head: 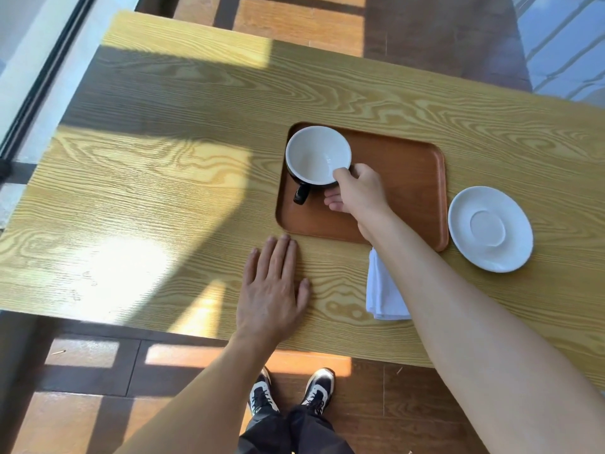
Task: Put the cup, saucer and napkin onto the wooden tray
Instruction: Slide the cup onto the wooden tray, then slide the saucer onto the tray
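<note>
A cup, black outside and white inside, sits over the far left corner of the brown wooden tray, its handle pointing toward me. My right hand grips its near rim, thumb inside. The white saucer lies on the table just right of the tray. A folded white napkin lies on the table near the tray's front edge, partly hidden under my right forearm. My left hand rests flat on the table, fingers together, just left of the tray's near corner.
The light wood-grain table stretches far to the left, with sun patches and shadows. Its near edge runs right in front of my body. A window frame runs along the left. My shoes stand on the wooden floor below.
</note>
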